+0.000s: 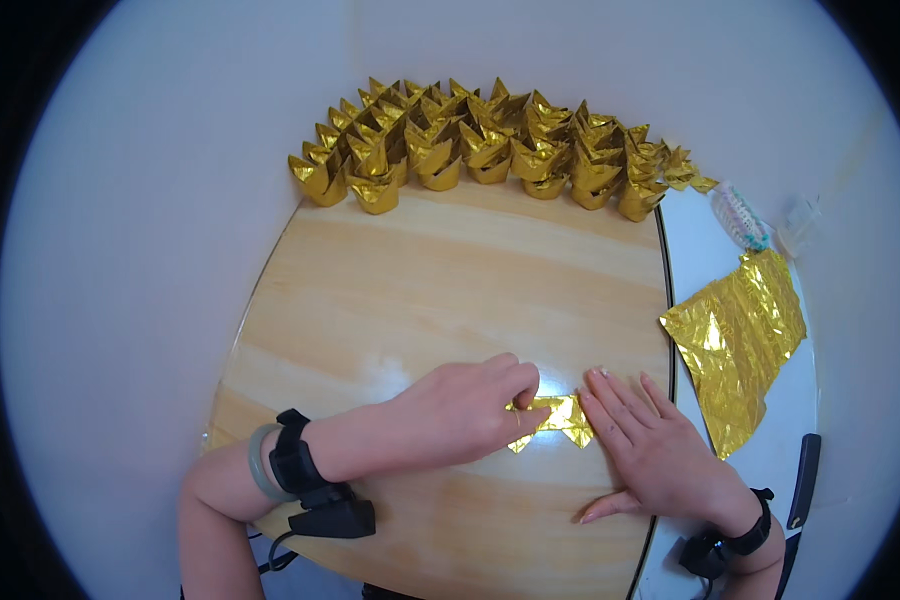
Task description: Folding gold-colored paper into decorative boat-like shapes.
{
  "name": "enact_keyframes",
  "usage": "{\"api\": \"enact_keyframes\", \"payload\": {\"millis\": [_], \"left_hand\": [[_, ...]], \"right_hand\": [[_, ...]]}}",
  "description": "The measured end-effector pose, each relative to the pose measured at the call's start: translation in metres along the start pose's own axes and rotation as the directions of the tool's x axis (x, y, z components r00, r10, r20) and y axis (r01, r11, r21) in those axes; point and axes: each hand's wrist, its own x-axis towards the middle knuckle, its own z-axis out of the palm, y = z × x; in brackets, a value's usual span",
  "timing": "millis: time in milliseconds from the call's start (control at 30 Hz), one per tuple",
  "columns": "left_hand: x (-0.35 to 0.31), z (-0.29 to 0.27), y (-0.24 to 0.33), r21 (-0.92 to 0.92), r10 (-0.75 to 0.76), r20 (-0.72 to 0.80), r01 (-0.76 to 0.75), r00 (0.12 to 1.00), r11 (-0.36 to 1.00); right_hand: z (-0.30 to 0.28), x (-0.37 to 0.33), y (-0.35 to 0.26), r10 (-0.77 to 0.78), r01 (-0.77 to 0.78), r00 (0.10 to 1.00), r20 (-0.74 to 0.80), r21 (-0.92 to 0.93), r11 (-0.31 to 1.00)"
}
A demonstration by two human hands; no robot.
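Note:
A small folded piece of gold foil paper (562,414) lies flat on the wooden table in front of me, with pointed corners toward the near side. My left hand (480,405) has its fingers curled over the paper's left end, thumb and fingertips pressed on it; the part under them is hidden. At the right end, my right hand (660,450) rests flat on the tabletop, fingers stretched and thumb apart. Its index finger touches or nearly touches the paper's edge.
Rows of stacked gold foil ingots (435,160) line the table's far edge. Right of the wooden board (450,270), on a white surface, lie a stack of gold foil sheets (735,345), a pastel patterned object (740,215), a clear plastic piece (798,225) and a dark strip (805,480).

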Motion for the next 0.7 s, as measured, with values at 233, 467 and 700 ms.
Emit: {"api": "enact_keyframes", "payload": {"millis": [233, 467, 700], "left_hand": [[-0.002, 0.001, -0.003, 0.005, 0.075, -0.038, -0.075, 0.996, 0.997], [-0.002, 0.002, -0.008, 0.019, 0.081, 0.028, -0.081, 0.996, 0.997], [-0.005, 0.007, 0.001, 0.052, -0.009, -0.01, 0.01, 1.0, 0.999]], "right_hand": [[0.002, -0.005, 0.0, 0.125, -0.123, 0.992, 0.01, -0.131, 0.984], [0.006, 0.006, -0.006, 0.0, 0.005, 0.998, -0.07, 0.073, 0.997], [0.014, 0.006, -0.015, -0.014, 0.021, 0.998, -0.068, 0.099, 0.995]]}}
